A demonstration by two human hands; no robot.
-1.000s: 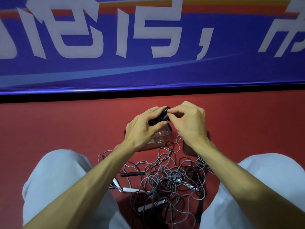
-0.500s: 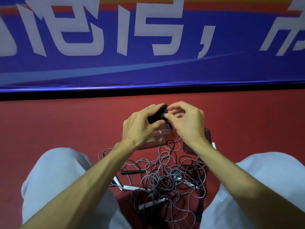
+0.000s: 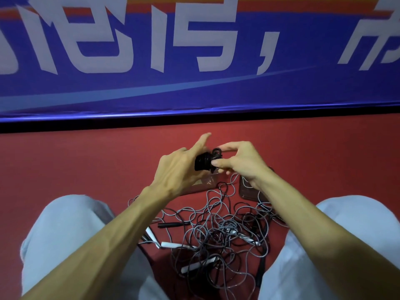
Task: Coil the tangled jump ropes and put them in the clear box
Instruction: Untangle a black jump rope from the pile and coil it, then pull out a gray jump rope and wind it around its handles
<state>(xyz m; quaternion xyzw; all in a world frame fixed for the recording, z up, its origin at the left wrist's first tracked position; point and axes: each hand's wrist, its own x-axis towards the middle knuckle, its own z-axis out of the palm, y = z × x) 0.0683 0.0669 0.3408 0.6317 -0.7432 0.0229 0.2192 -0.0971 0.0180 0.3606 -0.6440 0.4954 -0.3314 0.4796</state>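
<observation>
Hands [image 3: 179, 169] [image 3: 242, 163] grip a black coiled rope [image 3: 204, 162] above the clear box [image 3: 207, 180], tangled ropes [image 3: 216, 232] between knees.

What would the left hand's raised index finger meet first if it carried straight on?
Probably nothing near: the left hand points its index finger up and away over bare red floor, toward the blue banner. Depth is unclear.
</observation>
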